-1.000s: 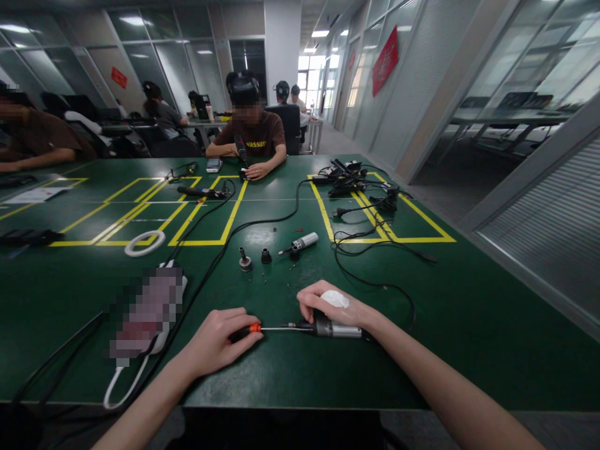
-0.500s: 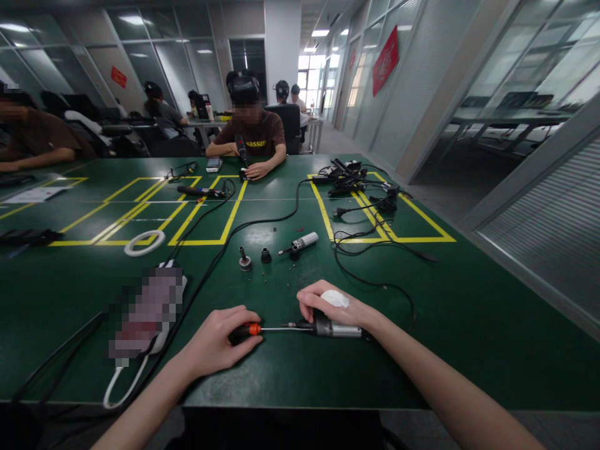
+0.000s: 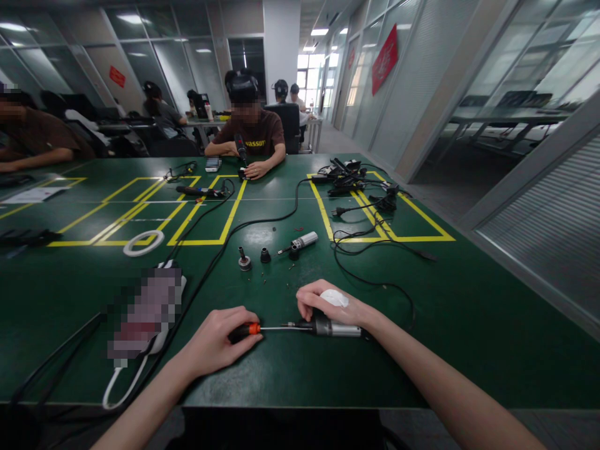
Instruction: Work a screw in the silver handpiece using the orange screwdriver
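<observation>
My left hand [image 3: 225,340] is closed round the black-and-orange handle of a screwdriver [image 3: 274,329], which lies flat with its thin metal shaft pointing right. The shaft reaches the dark front end of a silver-and-black cylindrical tool [image 3: 344,330] lying on the table. Just behind that tool rests my right hand [image 3: 325,300], fingers curled in and a white patch on its back; what they hold, if anything, is hidden. Farther back lie a second silver cylindrical tool [image 3: 305,240], a black cone-shaped part [image 3: 265,255], a round metal part with a stem [image 3: 244,259] and several tiny screws [image 3: 264,281].
A white-edged power strip [image 3: 180,294], partly blurred out, stands left of my left arm. Black cables [image 3: 262,222] cross the green table [image 3: 469,325]. A tape ring [image 3: 144,242] lies at left, a cable heap [image 3: 347,175] at back right. A co-worker [image 3: 253,131] sits opposite.
</observation>
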A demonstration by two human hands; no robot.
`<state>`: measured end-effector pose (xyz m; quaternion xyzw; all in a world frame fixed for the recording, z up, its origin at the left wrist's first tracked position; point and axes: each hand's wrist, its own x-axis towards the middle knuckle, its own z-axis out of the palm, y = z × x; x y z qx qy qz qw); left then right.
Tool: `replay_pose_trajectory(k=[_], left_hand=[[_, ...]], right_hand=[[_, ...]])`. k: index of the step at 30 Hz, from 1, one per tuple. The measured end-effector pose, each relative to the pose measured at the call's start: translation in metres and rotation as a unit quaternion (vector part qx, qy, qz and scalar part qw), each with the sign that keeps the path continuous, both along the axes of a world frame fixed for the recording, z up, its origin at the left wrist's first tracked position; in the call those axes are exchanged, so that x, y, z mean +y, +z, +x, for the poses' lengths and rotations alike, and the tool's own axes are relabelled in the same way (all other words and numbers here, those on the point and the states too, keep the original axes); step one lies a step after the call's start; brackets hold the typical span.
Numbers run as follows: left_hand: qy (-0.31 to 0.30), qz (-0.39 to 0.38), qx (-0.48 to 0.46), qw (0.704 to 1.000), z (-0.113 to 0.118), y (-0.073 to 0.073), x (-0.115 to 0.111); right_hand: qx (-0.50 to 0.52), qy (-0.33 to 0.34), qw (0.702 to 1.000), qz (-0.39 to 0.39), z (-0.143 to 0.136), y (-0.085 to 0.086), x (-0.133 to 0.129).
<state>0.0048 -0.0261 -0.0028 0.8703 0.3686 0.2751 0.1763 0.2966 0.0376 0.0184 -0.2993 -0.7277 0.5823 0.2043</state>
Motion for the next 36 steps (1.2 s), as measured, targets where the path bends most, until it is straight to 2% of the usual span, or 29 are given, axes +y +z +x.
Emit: replay_pose_trajectory(k=[29,36], left_hand=[[-0.007,0.039,0.024,0.999,-0.0018,-0.0024,0.0007],[0.017,0.024,0.033,0.999,-0.0015,-0.0015,-0.0037]], right_hand=[[-0.005,-0.002,1.000,0.003,-0.0004,0.0009,-0.0001],[-0.002,-0.004,1.000,0.002,-0.0012,-0.0002,-0.0005]])
